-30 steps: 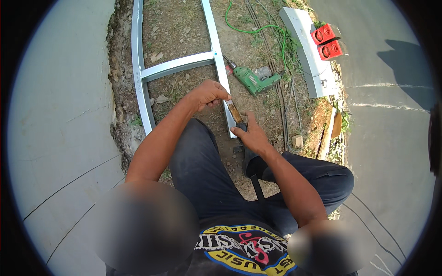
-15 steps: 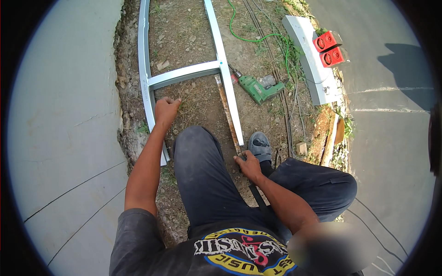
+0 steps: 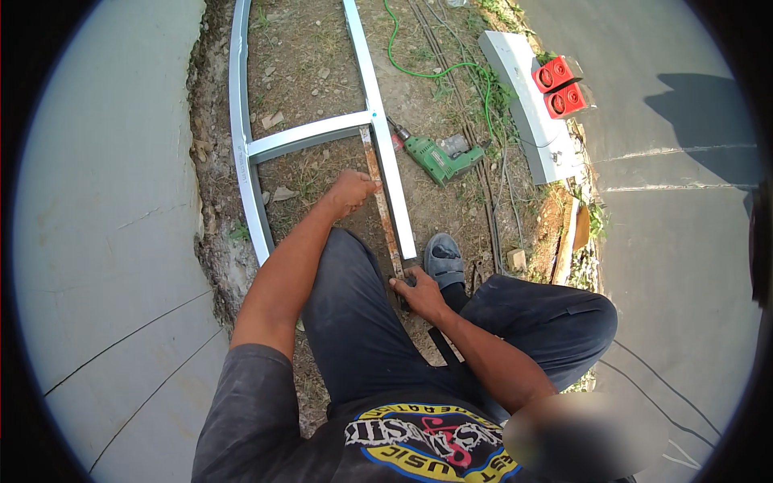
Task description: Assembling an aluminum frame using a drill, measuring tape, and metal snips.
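The right hand (image 3: pixel 422 295) clamps a dark tape-measure case (image 3: pixel 410 281); the thin, rust-stained metal blade (image 3: pixel 388 228), pinched midway by the left hand (image 3: pixel 353 194), runs just inside a silver metal frame (image 3: pixel 394 189). Probably light and springy, it suits an edge grip.

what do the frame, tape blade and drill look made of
Frame: probably coated or galvanized metal, smooth and pale with crisp, straight-edged profiles. Tape blade: likely thin steel, worn, with brown rust-like patches. Power drill: apparently green plastic, judging by its rounded, moulded-looking shell.
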A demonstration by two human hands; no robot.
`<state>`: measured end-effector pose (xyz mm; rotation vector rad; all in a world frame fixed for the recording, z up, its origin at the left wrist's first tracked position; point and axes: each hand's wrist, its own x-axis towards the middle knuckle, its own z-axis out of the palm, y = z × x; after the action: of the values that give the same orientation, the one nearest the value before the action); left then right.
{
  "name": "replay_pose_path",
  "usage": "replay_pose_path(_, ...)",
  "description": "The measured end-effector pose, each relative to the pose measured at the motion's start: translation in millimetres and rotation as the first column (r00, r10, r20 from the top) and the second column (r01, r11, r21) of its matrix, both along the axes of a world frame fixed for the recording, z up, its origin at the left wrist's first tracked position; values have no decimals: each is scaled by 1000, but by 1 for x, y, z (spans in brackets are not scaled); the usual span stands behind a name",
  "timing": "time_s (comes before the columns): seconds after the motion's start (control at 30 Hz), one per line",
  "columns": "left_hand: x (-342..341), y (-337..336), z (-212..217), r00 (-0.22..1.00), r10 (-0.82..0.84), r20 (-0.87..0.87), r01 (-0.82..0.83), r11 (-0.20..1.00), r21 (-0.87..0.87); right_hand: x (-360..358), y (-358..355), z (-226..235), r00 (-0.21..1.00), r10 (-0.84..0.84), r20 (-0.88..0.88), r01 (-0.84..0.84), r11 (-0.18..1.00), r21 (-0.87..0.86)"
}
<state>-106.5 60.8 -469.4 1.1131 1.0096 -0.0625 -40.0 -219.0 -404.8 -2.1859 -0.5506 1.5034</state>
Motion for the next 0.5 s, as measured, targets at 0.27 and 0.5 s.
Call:
replay_pose_path(0.27,31,8,-54,989,23,-146,10,974,225,3,-61,-23,999,53,15,-47,966,-256)
replay_pose_path(0.5,35,15,-111,905,-330,-270,423,770,477,0,-58,-41,999,35,40,-24,970,-240)
